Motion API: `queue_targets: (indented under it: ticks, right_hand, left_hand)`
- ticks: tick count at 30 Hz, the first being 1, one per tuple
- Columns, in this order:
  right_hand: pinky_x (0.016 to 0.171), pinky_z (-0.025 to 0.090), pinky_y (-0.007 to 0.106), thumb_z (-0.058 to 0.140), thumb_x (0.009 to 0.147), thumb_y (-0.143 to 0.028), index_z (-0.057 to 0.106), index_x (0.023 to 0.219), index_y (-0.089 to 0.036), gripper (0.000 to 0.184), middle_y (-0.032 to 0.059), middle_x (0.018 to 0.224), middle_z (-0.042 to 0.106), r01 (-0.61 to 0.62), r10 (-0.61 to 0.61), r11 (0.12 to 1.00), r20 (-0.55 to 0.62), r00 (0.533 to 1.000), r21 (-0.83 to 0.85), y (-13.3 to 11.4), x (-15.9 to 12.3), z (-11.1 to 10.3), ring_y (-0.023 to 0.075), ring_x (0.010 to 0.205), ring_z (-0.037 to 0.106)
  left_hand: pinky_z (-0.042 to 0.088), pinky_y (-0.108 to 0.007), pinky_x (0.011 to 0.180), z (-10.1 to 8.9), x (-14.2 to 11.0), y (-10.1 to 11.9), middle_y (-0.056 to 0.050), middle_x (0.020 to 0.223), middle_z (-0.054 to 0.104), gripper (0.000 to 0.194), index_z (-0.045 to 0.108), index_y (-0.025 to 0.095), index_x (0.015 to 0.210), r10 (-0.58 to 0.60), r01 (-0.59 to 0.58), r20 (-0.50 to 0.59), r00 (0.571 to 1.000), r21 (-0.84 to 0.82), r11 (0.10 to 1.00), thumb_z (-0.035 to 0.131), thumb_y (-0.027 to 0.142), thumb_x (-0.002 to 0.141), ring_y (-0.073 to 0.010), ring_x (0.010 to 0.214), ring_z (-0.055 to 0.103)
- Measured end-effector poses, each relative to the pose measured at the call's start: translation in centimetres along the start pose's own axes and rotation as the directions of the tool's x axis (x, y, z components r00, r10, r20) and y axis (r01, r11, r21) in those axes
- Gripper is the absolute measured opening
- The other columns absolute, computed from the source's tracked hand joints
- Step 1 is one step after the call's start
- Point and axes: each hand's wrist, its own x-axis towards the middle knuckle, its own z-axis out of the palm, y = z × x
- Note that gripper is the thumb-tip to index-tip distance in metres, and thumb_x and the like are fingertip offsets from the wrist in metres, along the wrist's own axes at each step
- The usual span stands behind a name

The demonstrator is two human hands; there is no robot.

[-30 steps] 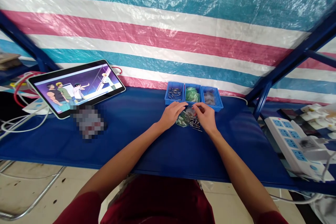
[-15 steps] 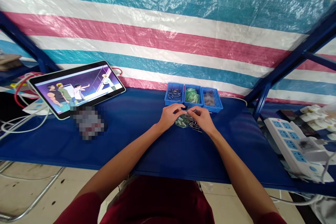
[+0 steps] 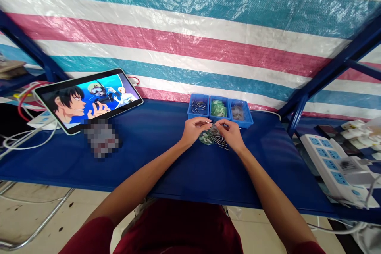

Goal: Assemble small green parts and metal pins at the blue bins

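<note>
Over the blue table (image 3: 143, 151), my left hand (image 3: 192, 131) is closed in a pinch, thumb and forefinger together. My right hand (image 3: 231, 133) pinches just beside it, the fingertips of both almost meeting. Whatever they hold is too small to make out. Right below the fingertips lie small green pieces (image 3: 206, 138), and a loose pile of thin metal pins (image 3: 220, 141) sits against them, partly covered by my right hand. Behind my hands stand three blue bins: the left bin (image 3: 189, 113) has dark metal pins, the middle bin (image 3: 212, 116) green pieces, the right bin (image 3: 249, 121) clear-looking small pieces.
At the left, a tablet (image 3: 95, 99) playing a cartoon leans with cables beside it. A blurred object (image 3: 102, 139) lies in front of it. White power strips (image 3: 327, 162) stand at the right near a blue metal frame (image 3: 321, 67). Striped sheeting (image 3: 190, 43) hangs behind.
My hands stay over the pile, with only a slight shift of the fingertips. The picture on the tablet has changed.
</note>
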Motion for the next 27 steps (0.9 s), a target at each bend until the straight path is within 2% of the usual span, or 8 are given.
queue_targets:
  ticks: [4, 8, 11, 13, 15, 19, 22, 27]
  right_hand:
    - [0.063, 0.045, 0.028, 0.053, 0.083, -0.046, 0.068, 0.085, -0.018, 0.032, 0.0038, 0.074, 0.067, 0.052, -0.062, 0.989, -0.071, 0.996, -0.139, 0.3, 0.0, -0.2, 0.0166, 0.063, 0.056]
    - [0.064, 0.043, 0.029, 0.051, 0.084, -0.04, 0.068, 0.082, -0.017, 0.028, 0.0035, 0.071, 0.067, 0.06, -0.079, 0.964, -0.067, 0.995, -0.257, 0.2, 0.0, -0.5, 0.017, 0.062, 0.057]
    - [0.059, 0.039, 0.028, 0.052, 0.083, -0.037, 0.066, 0.076, -0.019, 0.025, 0.001, 0.06, 0.062, 0.029, -0.041, 0.914, -0.023, 0.999, -0.404, -0.2, 0.0, -0.7, 0.0162, 0.057, 0.055]
    - [0.056, 0.034, 0.027, 0.057, 0.081, -0.04, 0.065, 0.072, -0.02, 0.023, -0.0002, 0.056, 0.06, 0.016, 0.004, 0.861, 0.038, 0.999, -0.508, -0.5, -0.1, -0.9, 0.0159, 0.055, 0.053]
    - [0.053, 0.03, 0.026, 0.065, 0.076, -0.044, 0.063, 0.071, -0.021, 0.023, -0.0007, 0.058, 0.06, 0.031, 0.057, 0.8, 0.128, 0.99, -0.599, -0.8, -0.2, -1.3, 0.016, 0.056, 0.054]
    - [0.053, 0.028, 0.026, 0.08, 0.062, -0.04, 0.064, 0.077, -0.024, 0.027, -0.0014, 0.062, 0.062, 0.124, 0.144, 0.715, 0.319, 0.937, -0.688, -0.7, -0.5, -2.0, 0.0175, 0.059, 0.056]
    - [0.053, 0.028, 0.026, 0.083, 0.061, -0.032, 0.064, 0.077, -0.025, 0.026, -0.0011, 0.063, 0.062, 0.155, 0.165, 0.683, 0.357, 0.92, -0.714, -0.3, -0.6, -2.0, 0.0179, 0.062, 0.057]
    - [0.057, 0.03, 0.027, 0.074, 0.073, -0.024, 0.064, 0.076, -0.023, 0.01, -0.0001, 0.065, 0.065, 0.182, 0.169, 0.651, 0.375, 0.912, -0.737, 0.0, -0.4, -1.7, 0.0171, 0.064, 0.058]
  left_hand:
    - [0.056, -0.029, 0.066, -1.1, 1.7, 0.9, -0.006, 0.081, 0.073, 0.026, 0.074, 0.016, 0.088, 0.128, -0.12, -0.053, 0.99, 0.14, 0.983, 0.069, 0.04, 0.08, -0.0172, 0.069, 0.067]
    - [0.053, -0.033, 0.081, -2.8, 6.0, 2.2, -0.007, 0.092, 0.072, 0.02, 0.074, 0.018, 0.094, 0.359, -0.319, 0.0, 0.933, 0.458, 0.83, 0.059, 0.03, 0.089, -0.0187, 0.084, 0.066]
    - [0.051, -0.033, 0.08, -3.3, 7.9, 2.4, -0.008, 0.095, 0.069, 0.027, 0.067, 0.016, 0.112, 0.306, -0.304, 0.108, 0.946, 0.623, 0.721, 0.059, 0.021, 0.087, -0.0195, 0.084, 0.064]
    - [0.051, -0.032, 0.077, -3.0, 7.4, 2.2, -0.008, 0.094, 0.068, 0.034, 0.063, 0.016, 0.119, 0.268, -0.263, 0.105, 0.958, 0.694, 0.67, 0.061, 0.019, 0.085, -0.0188, 0.08, 0.063]
    - [0.049, -0.029, 0.073, -2.6, 5.8, 1.8, -0.006, 0.091, 0.068, 0.027, 0.065, 0.019, 0.113, 0.251, -0.283, 0.152, 0.956, 0.709, 0.646, 0.056, 0.019, 0.087, -0.0166, 0.075, 0.062]
    - [0.048, -0.026, 0.07, -2.1, 2.2, 0.9, -0.004, 0.088, 0.07, 0.021, 0.07, 0.02, 0.095, 0.219, -0.395, 0.348, 0.912, 0.597, 0.698, 0.05, 0.024, 0.092, -0.0144, 0.07, 0.063]
    - [0.048, -0.025, 0.07, -2.1, 0.9, 0.3, -0.005, 0.087, 0.071, 0.024, 0.071, 0.02, 0.094, 0.205, -0.418, 0.407, 0.89, 0.549, 0.724, 0.048, 0.027, 0.093, -0.0151, 0.072, 0.065]
    - [0.048, -0.025, 0.071, -2.2, 0.5, -0.1, -0.005, 0.089, 0.073, 0.025, 0.071, 0.019, 0.095, 0.19, -0.397, 0.403, 0.895, 0.529, 0.75, 0.048, 0.028, 0.093, -0.0154, 0.073, 0.066]
